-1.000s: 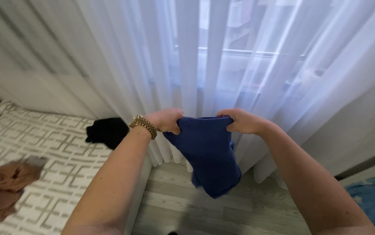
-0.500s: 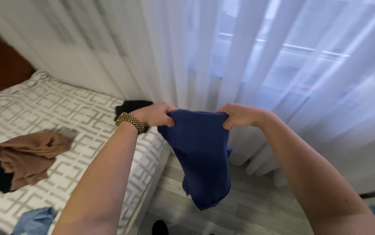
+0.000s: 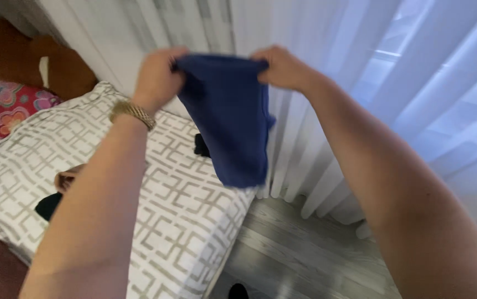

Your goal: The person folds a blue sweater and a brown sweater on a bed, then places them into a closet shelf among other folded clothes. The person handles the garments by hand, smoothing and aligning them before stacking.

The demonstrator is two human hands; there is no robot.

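Lying at the far left, a brown plush toy (image 3: 33, 61) sits against the wall above a red flowered cushion (image 3: 0, 108), and the bed cover (image 3: 183, 205), white with a grey geometric pattern, spreads out beneath the arms. A bit of tan cloth (image 3: 67, 178) and a dark item (image 3: 47, 206) peek out beside the left forearm. The left hand (image 3: 157, 77), with a gold watch (image 3: 132, 113) on its wrist, is closed tight on one top corner of the blue garment (image 3: 228, 119). That garment hangs in the air over the bed's edge, in front of the white sheer curtain (image 3: 360, 72); a black cloth (image 3: 201, 145) shows just behind it. The right hand (image 3: 280, 67) pinches the other top corner, fingers curled shut. Grey wooden floor (image 3: 299, 249) lies below, right of the bed.
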